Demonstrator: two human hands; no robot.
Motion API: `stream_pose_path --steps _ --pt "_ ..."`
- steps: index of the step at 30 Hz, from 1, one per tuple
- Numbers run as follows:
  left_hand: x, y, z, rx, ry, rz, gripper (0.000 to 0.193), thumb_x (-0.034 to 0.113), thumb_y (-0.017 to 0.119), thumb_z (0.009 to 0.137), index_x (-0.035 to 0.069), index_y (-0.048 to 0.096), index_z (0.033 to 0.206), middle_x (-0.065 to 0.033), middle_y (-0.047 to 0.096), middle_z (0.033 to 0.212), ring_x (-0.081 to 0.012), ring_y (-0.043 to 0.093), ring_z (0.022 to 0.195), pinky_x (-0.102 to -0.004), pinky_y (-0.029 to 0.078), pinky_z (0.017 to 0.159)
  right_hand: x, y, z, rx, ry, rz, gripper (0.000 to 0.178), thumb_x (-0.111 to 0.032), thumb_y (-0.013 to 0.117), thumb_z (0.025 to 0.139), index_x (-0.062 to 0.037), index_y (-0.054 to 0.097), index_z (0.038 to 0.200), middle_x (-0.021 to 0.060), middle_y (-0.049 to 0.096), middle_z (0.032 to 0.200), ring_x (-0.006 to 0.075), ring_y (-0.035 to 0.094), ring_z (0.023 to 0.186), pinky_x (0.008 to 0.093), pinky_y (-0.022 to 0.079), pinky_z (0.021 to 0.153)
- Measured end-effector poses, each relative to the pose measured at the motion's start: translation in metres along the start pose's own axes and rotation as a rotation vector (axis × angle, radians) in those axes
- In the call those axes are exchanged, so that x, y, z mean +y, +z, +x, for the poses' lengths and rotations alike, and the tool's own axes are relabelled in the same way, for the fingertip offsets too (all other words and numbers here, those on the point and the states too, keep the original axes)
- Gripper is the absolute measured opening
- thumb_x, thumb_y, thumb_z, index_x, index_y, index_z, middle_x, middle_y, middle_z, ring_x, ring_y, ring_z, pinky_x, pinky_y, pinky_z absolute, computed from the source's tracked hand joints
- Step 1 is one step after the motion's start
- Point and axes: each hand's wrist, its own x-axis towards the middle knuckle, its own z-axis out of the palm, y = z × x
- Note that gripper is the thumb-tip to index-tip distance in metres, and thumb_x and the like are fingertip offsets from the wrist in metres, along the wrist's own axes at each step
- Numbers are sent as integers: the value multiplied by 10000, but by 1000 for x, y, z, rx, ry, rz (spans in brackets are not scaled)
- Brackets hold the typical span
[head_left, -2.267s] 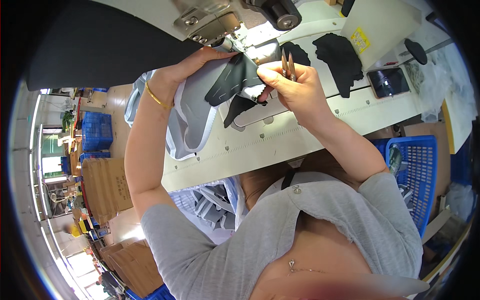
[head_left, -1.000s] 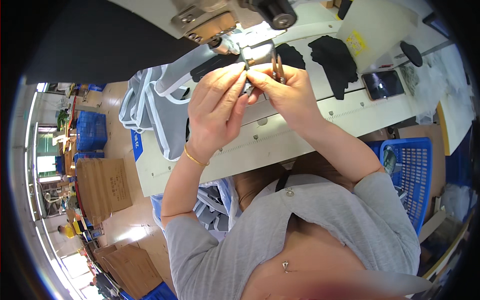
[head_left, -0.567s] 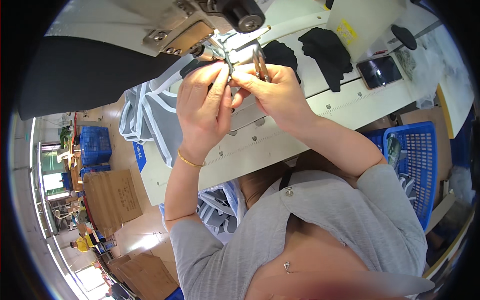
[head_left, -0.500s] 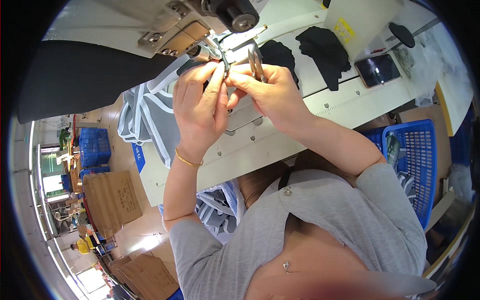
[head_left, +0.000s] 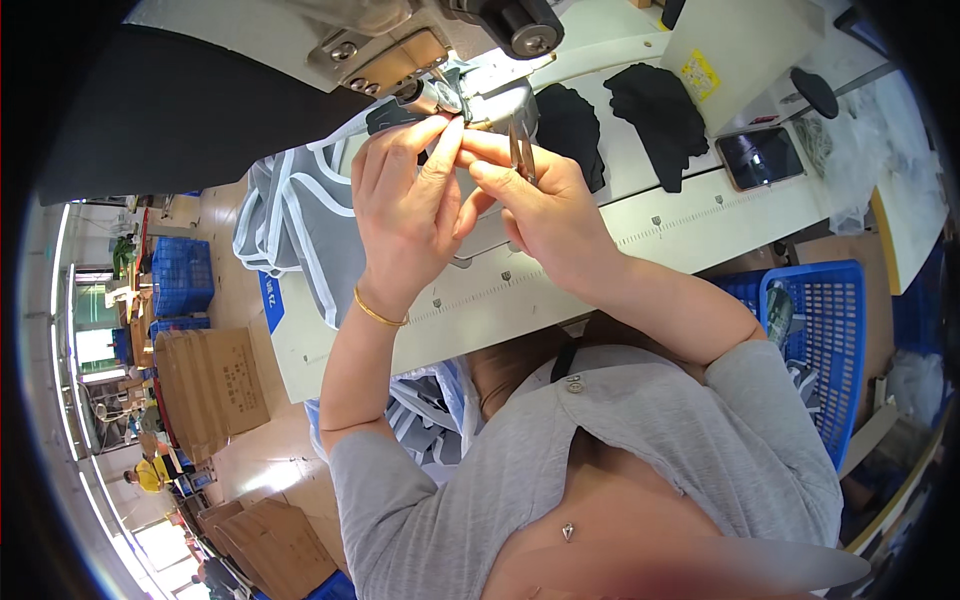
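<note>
My left hand (head_left: 405, 210), with a gold bangle on the wrist, reaches up to the presser foot (head_left: 440, 97) of a white sewing machine (head_left: 400, 40). Its fingertips are pinched together there, and what they pinch is hidden. My right hand (head_left: 555, 215) meets those fingertips with its forefinger and holds small metal snips (head_left: 520, 150) upright. A dark fabric piece (head_left: 385, 115) lies under the machine head. A grey garment with white stripes (head_left: 300, 240) hangs off the table's left side.
Two black fabric pieces (head_left: 655, 110) lie on the white sewing table (head_left: 640, 235), with a phone (head_left: 760, 155) to their right. A blue basket (head_left: 820, 330) stands at lower right. Cardboard boxes (head_left: 210, 385) and blue crates (head_left: 185, 275) sit on the floor at left.
My left hand let the grey fabric drop to the table's left and moved up to the presser foot. Both hands closed in there, fingertips together, and the view shifted closer to the machine.
</note>
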Motion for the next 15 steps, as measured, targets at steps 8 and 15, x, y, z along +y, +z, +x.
stream_pose_path --steps 8,15 --pt "-1 4 -2 -23 -46 31 317 17 652 817 -4 676 1132 -114 635 1139 -279 599 1028 -385 438 915 2 3 2 4 -1 12 195 -93 506 957 -15 648 1064 -37 601 827 20 486 727 212 402 612" --pt "-6 15 -11 49 -75 -22 336 57 642 844 -19 642 1171 -135 628 1158 -306 588 1052 -410 424 955 -1 1 2 -16 3 19 209 -90 500 960 5 640 1083 -13 629 889 24 512 739 217 423 619"
